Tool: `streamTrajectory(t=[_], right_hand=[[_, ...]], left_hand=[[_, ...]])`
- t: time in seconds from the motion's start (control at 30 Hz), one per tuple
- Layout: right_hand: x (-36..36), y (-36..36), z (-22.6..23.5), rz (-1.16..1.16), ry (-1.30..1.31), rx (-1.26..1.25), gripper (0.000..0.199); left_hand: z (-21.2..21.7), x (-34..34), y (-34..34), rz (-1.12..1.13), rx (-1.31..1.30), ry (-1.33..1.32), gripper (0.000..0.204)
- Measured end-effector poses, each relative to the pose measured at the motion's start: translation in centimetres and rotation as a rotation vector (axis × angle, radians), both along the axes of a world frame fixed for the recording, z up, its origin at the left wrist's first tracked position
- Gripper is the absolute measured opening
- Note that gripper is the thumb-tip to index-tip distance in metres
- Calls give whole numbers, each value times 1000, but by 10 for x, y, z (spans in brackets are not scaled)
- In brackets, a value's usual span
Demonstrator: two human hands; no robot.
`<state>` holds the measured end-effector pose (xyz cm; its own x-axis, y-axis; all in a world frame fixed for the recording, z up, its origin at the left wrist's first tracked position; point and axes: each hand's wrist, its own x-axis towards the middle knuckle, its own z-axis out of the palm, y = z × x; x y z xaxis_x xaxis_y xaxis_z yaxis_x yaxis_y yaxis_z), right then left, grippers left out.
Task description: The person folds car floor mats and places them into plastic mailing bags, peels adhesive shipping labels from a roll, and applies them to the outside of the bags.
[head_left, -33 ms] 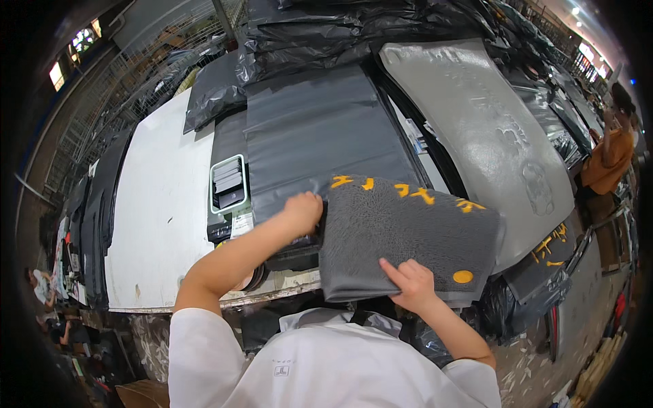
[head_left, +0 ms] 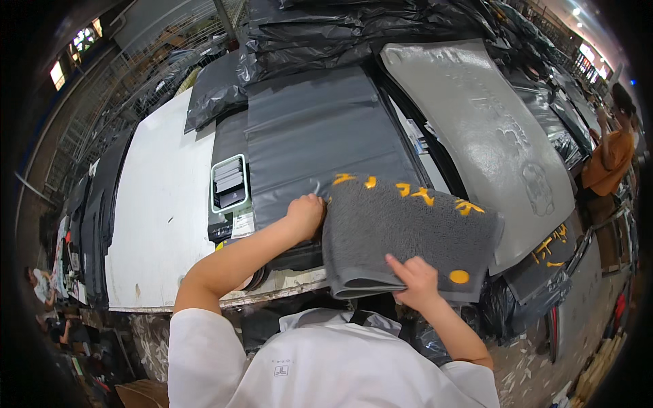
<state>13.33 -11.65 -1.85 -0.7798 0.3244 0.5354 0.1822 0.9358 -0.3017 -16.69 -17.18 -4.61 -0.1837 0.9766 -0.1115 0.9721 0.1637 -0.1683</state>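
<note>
A folded dark grey shaggy mat [head_left: 408, 231] with orange markings lies at the near edge of the table, partly overhanging it. My left hand [head_left: 305, 214] is curled around the mat's left edge. My right hand [head_left: 411, 279] holds the near folded edge, its fingers lying on top of the pile. The mat rests on a large dark grey plastic bag [head_left: 313, 136] spread flat on the table.
To the left of the bag is a white tabletop [head_left: 163, 204], and a small black device [head_left: 229, 183] sits by the bag's edge. A light grey embossed mat [head_left: 490, 129] lies to the right. Black bags [head_left: 340, 34] are piled behind. A person in orange [head_left: 605, 160] stands far right.
</note>
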Motion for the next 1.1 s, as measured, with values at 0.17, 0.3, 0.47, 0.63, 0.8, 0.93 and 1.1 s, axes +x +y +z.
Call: streamTrajectory(t=[0.17, 0.3, 0.47, 0.63, 0.8, 0.93, 1.1], right_hand=[[5, -21, 9, 143, -12, 19, 65], [-6, -25, -15, 152, -268, -5, 75], [-27, -8, 20, 77, -46, 72, 70], [-121, 15, 53, -35, -71, 129, 57], [-239, 60, 60, -162, -549, -103, 20], [-219, 56, 18, 453, -112, -374, 11], [-133, 155, -7, -422, 68, -112, 45]], left_hand=[[6, -57, 6, 158, 252, -396, 17], [69, -29, 21, 62, 1005, -595, 2], [34, -2, -53, 216, 471, 22, 32], [20, -26, -54, 264, 865, -406, 53], [75, 16, -15, 238, 422, -322, 58], [21, -24, -38, 239, 460, -237, 50], [-44, -38, -73, 340, 954, -286, 40]])
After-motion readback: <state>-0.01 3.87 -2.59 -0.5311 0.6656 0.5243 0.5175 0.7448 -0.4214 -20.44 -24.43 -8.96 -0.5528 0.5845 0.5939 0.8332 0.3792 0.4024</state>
